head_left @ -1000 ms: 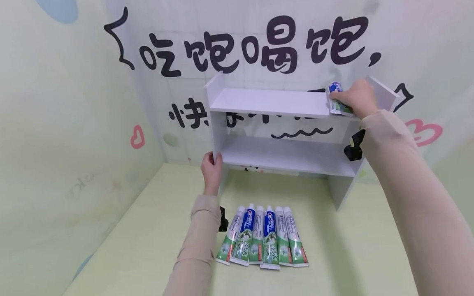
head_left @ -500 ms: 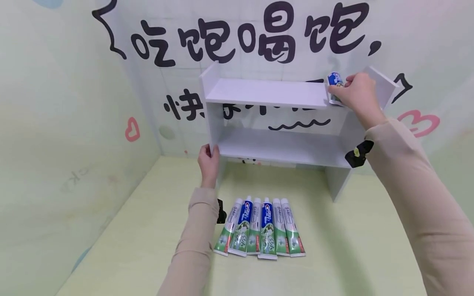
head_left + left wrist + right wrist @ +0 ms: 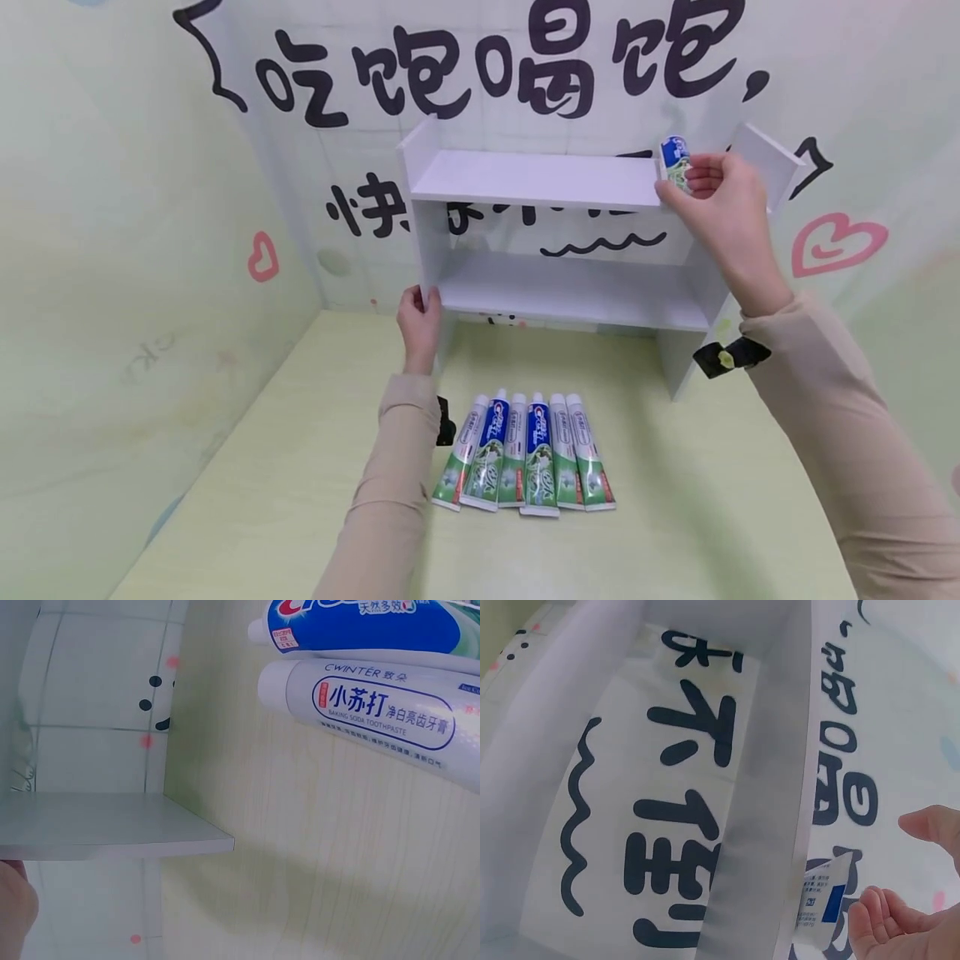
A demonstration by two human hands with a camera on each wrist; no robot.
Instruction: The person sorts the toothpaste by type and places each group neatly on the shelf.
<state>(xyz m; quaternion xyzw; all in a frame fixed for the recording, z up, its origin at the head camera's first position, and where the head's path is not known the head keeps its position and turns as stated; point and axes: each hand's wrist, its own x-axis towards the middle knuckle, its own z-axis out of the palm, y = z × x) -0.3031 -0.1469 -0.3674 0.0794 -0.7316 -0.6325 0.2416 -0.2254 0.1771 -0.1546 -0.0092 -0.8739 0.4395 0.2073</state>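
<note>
My right hand is at the right end of the shelf unit's top board, beside a blue and green toothpaste tube. In the right wrist view, thumb and fingers stand apart, with the tube's white back beyond them, not between them. My left hand grips the left side panel of the white shelf unit near the middle board; part of its fingers is hidden behind the panel. Several toothpaste tubes lie side by side on the table, caps toward the shelf.
The middle board sits between the two side panels, above the pale table top. A wall with large black lettering stands close behind the unit. Raised side panel ends flank the top board.
My right hand has loosened from the tube on the top board, and its fingers have drawn apart from it. The left hand keeps its grip. The head view has tilted slightly downward.
</note>
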